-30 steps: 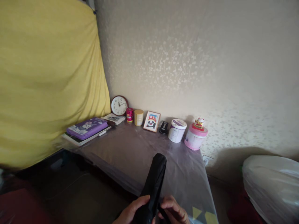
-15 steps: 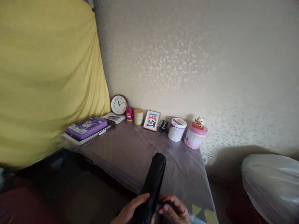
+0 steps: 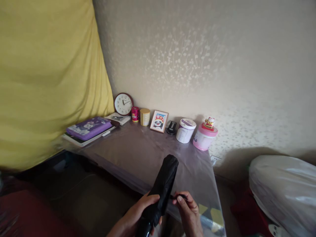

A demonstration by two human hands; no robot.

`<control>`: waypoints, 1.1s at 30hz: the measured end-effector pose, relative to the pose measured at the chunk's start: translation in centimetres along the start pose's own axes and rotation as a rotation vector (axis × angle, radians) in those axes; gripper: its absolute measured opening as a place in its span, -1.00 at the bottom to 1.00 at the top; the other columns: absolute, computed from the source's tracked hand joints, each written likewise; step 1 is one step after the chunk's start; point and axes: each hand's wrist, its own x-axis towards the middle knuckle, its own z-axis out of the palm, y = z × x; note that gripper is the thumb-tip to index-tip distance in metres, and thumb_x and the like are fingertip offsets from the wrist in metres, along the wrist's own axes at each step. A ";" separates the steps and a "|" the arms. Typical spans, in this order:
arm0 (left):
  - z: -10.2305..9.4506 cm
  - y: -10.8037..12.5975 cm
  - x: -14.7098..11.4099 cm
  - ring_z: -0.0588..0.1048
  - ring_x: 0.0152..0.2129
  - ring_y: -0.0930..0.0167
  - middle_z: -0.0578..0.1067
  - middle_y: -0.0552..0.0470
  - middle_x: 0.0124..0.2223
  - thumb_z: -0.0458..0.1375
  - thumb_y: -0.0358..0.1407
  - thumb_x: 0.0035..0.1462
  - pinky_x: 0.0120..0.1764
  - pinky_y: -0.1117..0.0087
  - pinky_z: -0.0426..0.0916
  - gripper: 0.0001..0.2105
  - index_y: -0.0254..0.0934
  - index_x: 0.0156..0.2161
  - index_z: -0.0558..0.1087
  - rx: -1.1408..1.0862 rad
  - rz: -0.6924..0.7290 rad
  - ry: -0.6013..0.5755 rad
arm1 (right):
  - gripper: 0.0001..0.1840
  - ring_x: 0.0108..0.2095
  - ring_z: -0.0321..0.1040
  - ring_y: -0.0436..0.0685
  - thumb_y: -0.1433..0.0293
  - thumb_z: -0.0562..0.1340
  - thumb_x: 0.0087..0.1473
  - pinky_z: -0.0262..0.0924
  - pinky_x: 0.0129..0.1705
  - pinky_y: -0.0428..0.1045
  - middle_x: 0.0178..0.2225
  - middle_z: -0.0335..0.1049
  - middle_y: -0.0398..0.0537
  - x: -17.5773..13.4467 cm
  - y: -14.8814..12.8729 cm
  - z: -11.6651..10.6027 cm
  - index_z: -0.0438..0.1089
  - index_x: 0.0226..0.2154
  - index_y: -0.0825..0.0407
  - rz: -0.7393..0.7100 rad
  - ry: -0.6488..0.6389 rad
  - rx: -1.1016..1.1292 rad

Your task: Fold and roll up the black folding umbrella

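Note:
A folded black umbrella slants upward over the near edge of the table, its glossy handle end low in the view. My left hand is wrapped round its lower part, with the thumb lying across the fabric. Just right of the umbrella, my right hand pinches a thin dark strap between thumb and fingers. The strap seems to run to the umbrella's side; where it joins is hard to see.
The table has a plastic cover. Along its back stand a clock, tins, a panda picture frame, a white tub and a pink tub with a figurine. A purple case lies left. A plastic-covered bundle sits right.
Both hands and the umbrella have risen slightly in view, showing more of the handle. My right hand has moved a little away from the umbrella, and the pinched strap now shows more clearly.

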 end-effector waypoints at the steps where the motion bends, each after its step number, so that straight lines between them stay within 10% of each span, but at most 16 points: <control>1: 0.5 0.3 -0.3 0.34 -0.76 0.50 0.45 0.07 -0.54 0.08 0.04 0.01 -0.72 0.53 0.23 -0.54 -0.30 -0.12 0.31 0.025 0.031 0.016 | -0.79 -0.46 0.28 0.04 0.21 0.36 -0.14 0.16 -0.29 -0.09 -0.55 0.39 -0.14 0.0 -0.5 0.1 0.46 -0.48 -0.01 -0.025 -0.059 -0.055; 24: 1.3 0.9 -0.8 0.45 -0.64 0.43 0.41 0.08 -0.45 0.14 -0.07 -0.02 -0.75 0.55 0.28 -0.54 -0.22 -0.03 0.27 0.232 0.034 0.083 | -0.87 -0.47 0.27 0.02 0.26 0.25 0.02 0.18 -0.35 -0.12 -0.53 0.32 -0.18 0.3 0.0 0.1 0.44 -0.41 -0.03 -0.154 -0.207 -0.273; 33: 0.9 0.4 -0.8 0.46 -0.64 0.43 0.43 0.09 -0.46 0.19 -0.03 -0.06 -0.66 0.50 0.33 -0.39 -0.20 0.07 0.16 0.169 0.030 0.044 | -0.91 -0.09 0.28 0.13 0.34 0.22 0.06 0.14 -0.04 -0.03 -0.13 0.36 -0.05 -0.1 -0.5 0.0 0.46 -0.39 -0.08 -0.373 -0.249 -0.423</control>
